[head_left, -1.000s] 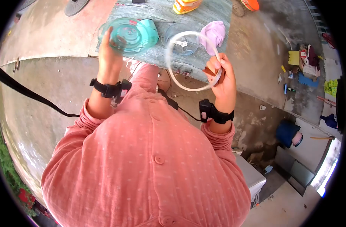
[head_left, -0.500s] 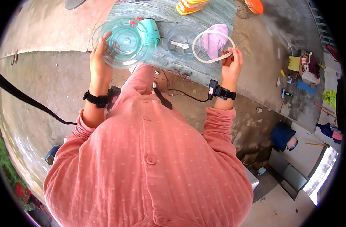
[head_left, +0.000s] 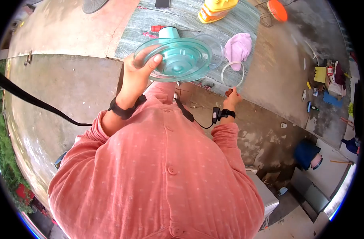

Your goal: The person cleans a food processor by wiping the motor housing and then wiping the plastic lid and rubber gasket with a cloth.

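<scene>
My left hand (head_left: 139, 77) grips the rim of a clear teal plastic lid (head_left: 178, 65), round and dish-like, with its thumb on top. The lid is tilted over the table's near edge. At the right, my right hand (head_left: 232, 99) pinches the lower edge of a thin whitish ring (head_left: 243, 74). A small brown thing (head_left: 228, 92) shows at these fingers; its kind is unclear. Behind the lid are a teal cup-like piece (head_left: 169, 32) and a clear round container (head_left: 217, 49), both partly hidden. A lilac cloth (head_left: 238, 44) lies just beyond the ring.
On the grey-patterned table (head_left: 140, 24) lie a red-handled screwdriver (head_left: 157, 28) and a dark phone-like slab (head_left: 163, 3). A yellow jug (head_left: 216, 10) stands at the back. An orange-topped wire item (head_left: 277, 10) is beyond the right edge. A black strap (head_left: 38, 101) crosses the left.
My left hand has moved right with the teal lid and tilted it, covering more of the clear container. My right hand has drawn back toward me with the ring, and the view has shifted.
</scene>
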`<move>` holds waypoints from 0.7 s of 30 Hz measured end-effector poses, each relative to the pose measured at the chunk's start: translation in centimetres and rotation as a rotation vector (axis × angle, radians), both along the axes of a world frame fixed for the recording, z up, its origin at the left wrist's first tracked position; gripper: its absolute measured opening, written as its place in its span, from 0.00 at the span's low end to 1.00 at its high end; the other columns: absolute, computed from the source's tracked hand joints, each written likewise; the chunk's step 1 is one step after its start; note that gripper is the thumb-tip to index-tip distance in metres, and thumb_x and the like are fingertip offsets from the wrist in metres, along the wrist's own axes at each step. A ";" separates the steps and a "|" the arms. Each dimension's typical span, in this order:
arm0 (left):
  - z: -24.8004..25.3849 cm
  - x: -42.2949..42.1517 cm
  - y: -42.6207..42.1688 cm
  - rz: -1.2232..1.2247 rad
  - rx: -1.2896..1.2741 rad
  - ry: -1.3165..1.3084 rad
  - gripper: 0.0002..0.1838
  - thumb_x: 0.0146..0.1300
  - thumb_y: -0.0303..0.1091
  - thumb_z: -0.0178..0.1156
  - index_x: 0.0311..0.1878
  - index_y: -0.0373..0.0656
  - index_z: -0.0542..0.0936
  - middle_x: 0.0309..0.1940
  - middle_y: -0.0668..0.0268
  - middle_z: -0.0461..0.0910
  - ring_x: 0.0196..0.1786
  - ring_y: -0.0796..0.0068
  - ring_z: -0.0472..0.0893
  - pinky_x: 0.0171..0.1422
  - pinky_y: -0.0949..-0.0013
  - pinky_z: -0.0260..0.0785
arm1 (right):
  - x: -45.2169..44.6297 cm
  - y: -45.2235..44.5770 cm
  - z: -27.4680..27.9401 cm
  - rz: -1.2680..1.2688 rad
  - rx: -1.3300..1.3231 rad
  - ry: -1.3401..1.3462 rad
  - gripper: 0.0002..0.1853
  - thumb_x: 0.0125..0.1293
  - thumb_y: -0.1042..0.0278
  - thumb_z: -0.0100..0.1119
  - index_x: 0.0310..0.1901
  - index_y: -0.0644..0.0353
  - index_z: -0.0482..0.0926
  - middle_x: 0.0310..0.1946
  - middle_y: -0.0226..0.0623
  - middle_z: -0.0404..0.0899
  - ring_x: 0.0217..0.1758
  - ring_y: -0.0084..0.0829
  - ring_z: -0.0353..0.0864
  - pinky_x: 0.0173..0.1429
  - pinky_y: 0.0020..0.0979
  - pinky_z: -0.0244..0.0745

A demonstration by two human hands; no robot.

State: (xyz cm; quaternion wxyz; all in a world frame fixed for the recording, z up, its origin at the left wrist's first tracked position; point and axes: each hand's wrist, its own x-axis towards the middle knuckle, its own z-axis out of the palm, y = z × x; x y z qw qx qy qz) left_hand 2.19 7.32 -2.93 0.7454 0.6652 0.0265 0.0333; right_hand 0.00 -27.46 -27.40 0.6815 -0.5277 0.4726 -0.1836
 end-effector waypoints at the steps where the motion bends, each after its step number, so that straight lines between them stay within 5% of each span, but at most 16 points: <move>1: 0.3 -0.1 -0.1 -0.024 0.010 -0.029 0.15 0.58 0.31 0.62 0.46 0.34 0.78 0.37 0.66 0.79 0.35 0.80 0.76 0.43 0.75 0.69 | 0.3 -0.4 -0.5 -0.051 -0.020 0.004 0.07 0.59 0.74 0.53 0.26 0.65 0.69 0.20 0.39 0.73 0.17 0.29 0.69 0.22 0.31 0.65; 5: 0.6 -0.5 -1.0 -0.036 0.018 -0.072 0.15 0.57 0.30 0.63 0.46 0.33 0.77 0.35 0.66 0.78 0.34 0.81 0.76 0.40 0.77 0.69 | 0.8 0.5 3.7 -0.103 0.059 -0.171 0.06 0.55 0.78 0.55 0.25 0.64 0.68 0.19 0.34 0.71 0.19 0.26 0.69 0.23 0.31 0.66; 9: 0.8 -0.5 -1.5 -0.047 0.110 -0.149 0.11 0.56 0.28 0.63 0.41 0.33 0.78 0.31 0.69 0.77 0.33 0.84 0.74 0.38 0.79 0.67 | 1.8 6.4 14.9 0.077 0.029 -0.557 0.08 0.60 0.78 0.52 0.42 0.65 0.70 0.35 0.38 0.74 0.30 0.28 0.74 0.30 0.27 0.70; 12: 1.2 -0.7 -1.9 -0.057 0.179 -0.174 0.08 0.56 0.27 0.62 0.37 0.34 0.77 0.29 0.71 0.75 0.31 0.85 0.72 0.35 0.80 0.65 | 0.5 12.9 23.9 0.351 -0.448 -0.798 0.08 0.59 0.81 0.54 0.40 0.65 0.71 0.40 0.37 0.73 0.35 0.25 0.74 0.33 0.23 0.71; 16: 1.9 -0.8 -2.7 -0.060 0.206 -0.182 0.06 0.54 0.24 0.62 0.35 0.34 0.76 0.27 0.68 0.74 0.29 0.82 0.71 0.33 0.78 0.64 | 0.7 16.3 26.3 0.590 -1.236 -1.171 0.13 0.47 0.84 0.62 0.38 0.66 0.77 0.40 0.40 0.74 0.37 0.33 0.75 0.38 0.27 0.72; 18: 2.2 -0.8 -3.1 -0.093 0.280 -0.338 0.07 0.52 0.23 0.61 0.35 0.34 0.76 0.26 0.64 0.73 0.28 0.77 0.72 0.34 0.76 0.64 | 1.0 17.5 26.9 0.683 -1.414 -1.138 0.16 0.44 0.81 0.65 0.38 0.64 0.78 0.40 0.39 0.74 0.39 0.36 0.74 0.41 0.30 0.72; 19: 2.3 -1.2 -2.9 -0.102 0.396 -0.370 0.14 0.55 0.25 0.63 0.45 0.33 0.76 0.33 0.69 0.79 0.35 0.84 0.73 0.41 0.78 0.68 | 1.3 18.0 26.5 0.670 -1.446 -1.112 0.15 0.44 0.79 0.65 0.37 0.63 0.79 0.40 0.36 0.75 0.41 0.34 0.73 0.42 0.32 0.71; 21: 2.7 -1.6 -2.8 -0.088 0.438 -0.335 0.14 0.55 0.25 0.63 0.45 0.33 0.76 0.32 0.68 0.79 0.35 0.84 0.74 0.40 0.78 0.68 | 1.8 18.1 26.3 0.636 -1.478 -1.104 0.14 0.44 0.78 0.64 0.37 0.62 0.79 0.40 0.35 0.74 0.42 0.34 0.73 0.43 0.32 0.71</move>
